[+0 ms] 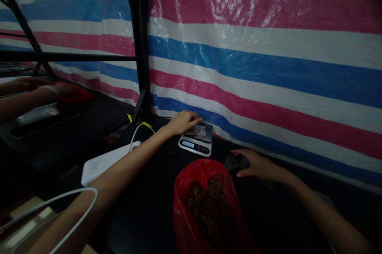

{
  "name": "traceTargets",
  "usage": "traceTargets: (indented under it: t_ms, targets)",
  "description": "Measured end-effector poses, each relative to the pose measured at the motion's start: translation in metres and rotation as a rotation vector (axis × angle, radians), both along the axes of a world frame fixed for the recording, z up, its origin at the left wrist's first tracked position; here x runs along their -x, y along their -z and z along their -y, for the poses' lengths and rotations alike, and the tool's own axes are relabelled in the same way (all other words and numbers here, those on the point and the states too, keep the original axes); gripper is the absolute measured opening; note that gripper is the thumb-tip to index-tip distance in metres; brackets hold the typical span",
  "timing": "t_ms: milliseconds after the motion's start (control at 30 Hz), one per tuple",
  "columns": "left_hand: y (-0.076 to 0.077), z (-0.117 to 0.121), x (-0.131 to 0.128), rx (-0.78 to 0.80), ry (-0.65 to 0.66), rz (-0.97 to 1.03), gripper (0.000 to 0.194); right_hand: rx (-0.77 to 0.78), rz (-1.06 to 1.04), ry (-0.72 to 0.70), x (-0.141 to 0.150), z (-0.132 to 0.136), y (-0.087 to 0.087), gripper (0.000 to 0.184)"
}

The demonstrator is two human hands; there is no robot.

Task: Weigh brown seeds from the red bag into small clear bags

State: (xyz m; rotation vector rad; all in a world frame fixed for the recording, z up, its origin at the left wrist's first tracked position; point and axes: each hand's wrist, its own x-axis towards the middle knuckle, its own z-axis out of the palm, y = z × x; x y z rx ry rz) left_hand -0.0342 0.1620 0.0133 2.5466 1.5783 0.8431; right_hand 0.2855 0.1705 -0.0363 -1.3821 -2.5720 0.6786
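Note:
My left hand [183,122] reaches over the back left of a small white digital scale [194,148], its display lit. Its fingers are bent together at the edge of a small clear plastic bag [196,130] with reddish-brown contents, which rests on the weighing plate. Right of the scale, my right hand [253,164] has thumb and forefinger spread around small clear plastic cups [230,163] on the black table; whether it touches them is hard to see. Nearest me stands an open red plastic bag [182,190] full of brown, crumbly dried material [211,210].
A white power bank [107,162] with a white cable lies left, under my left forearm. Black metal frame posts [140,47] rise behind it. Striped plastic sheeting [262,67] walls the back. At far left, another person's hands [56,89] work over a red bag [79,94].

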Motion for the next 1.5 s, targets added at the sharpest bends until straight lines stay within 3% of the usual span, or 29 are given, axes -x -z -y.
traceTargets:
  t_ms: [167, 267, 367, 567, 700, 800, 933, 1100, 1300, 1400, 1500]
  targets:
    - [0.004, 0.069, -0.002, 0.251, 0.031, -0.201, 0.066, -0.017, -0.007, 0.078, 0.002, 0.015, 0.021, 0.033]
    - [0.015, 0.105, 0.003, 0.455, 0.049, -0.189, 0.066, -0.043, -0.057, 0.089, 0.006, 0.018, 0.024, 0.039]
    - [0.023, 0.131, 0.006, 0.639, 0.074, -0.032, 0.064, -0.065, -0.091, 0.067, 0.011, 0.022, 0.024, 0.048]
    - [0.036, 0.157, -0.002, 0.943, 0.15, 0.399, 0.053, -0.048, -0.291, 0.092, 0.028, 0.036, 0.011, 0.035]
    - [0.046, 0.165, -0.009, 0.88, 0.106, 0.627, 0.045, -0.151, -0.324, 0.063, 0.031, 0.064, -0.019, 0.038]
    - [0.049, 0.167, -0.013, 0.882, 0.054, 0.753, 0.042, -0.313, -0.148, -0.191, 0.036, 0.1, -0.036, 0.038]
    - [0.052, 0.169, -0.019, 0.963, 0.019, 0.964, 0.043, -0.583, 0.174, -0.412, 0.055, 0.139, -0.027, 0.045]
    - [0.064, 0.174, -0.034, 0.885, -0.132, 1.32, 0.04, -0.766, 0.316, -0.445, 0.075, 0.147, -0.006, 0.037]
    - [0.069, 0.185, -0.065, 0.648, -0.386, 1.744, 0.035, -0.665, 0.189, -0.429, 0.085, 0.147, 0.003, 0.036]
    - [0.067, 0.186, -0.079, 0.538, -0.497, 1.827, 0.033, -0.543, 0.143, -0.435, 0.091, 0.148, 0.003, 0.036]
    - [0.068, 0.182, -0.085, 0.456, -0.497, 1.821, 0.035, -0.321, 0.033, -0.406, 0.094, 0.148, -0.003, 0.029]
